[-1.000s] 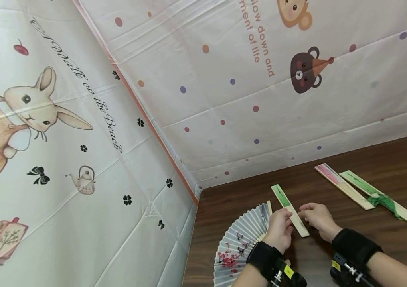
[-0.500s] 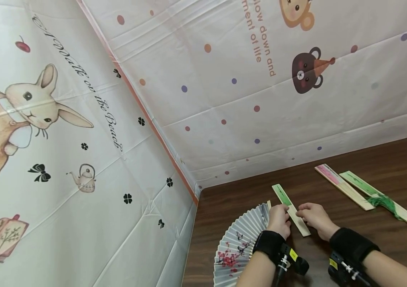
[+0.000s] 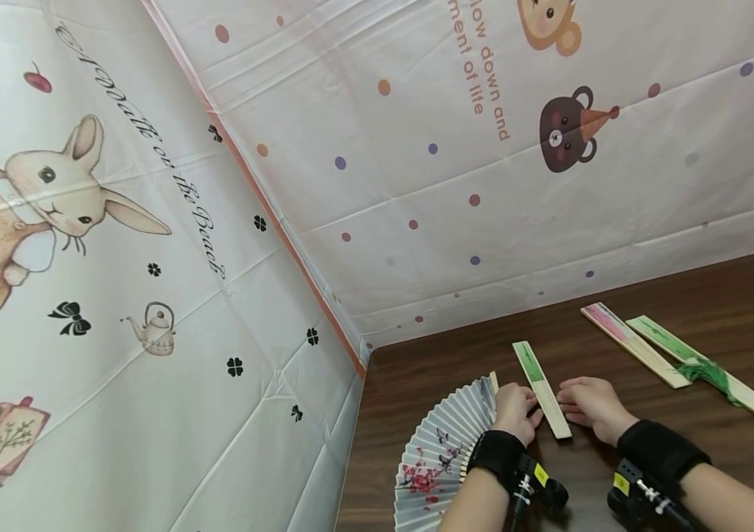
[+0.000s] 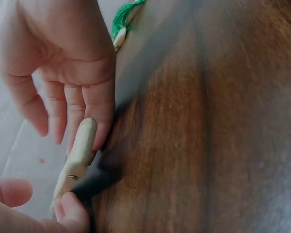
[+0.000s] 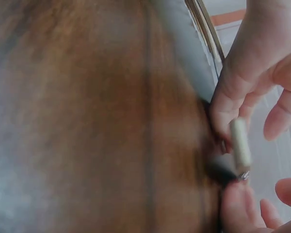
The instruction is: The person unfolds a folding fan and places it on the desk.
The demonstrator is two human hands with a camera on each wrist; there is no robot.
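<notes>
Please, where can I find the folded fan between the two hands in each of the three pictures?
Head: the folded fan lies low, right of centre.
Left wrist: its pale end shows at the left, below the middle.
Right wrist: its pale end shows at the right, below the middle.
Shared landmark: the right hand, right of the fan in head, above it in left wrist, below it in right wrist.

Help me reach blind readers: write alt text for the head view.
A person's left hand and right hand flank a closed cream-green folding fan at a brown wooden table. An open pale pleated fan with red blossoms lies left; a closed pink-cream fan, another cream-green fan and green tassel lie right.
</notes>
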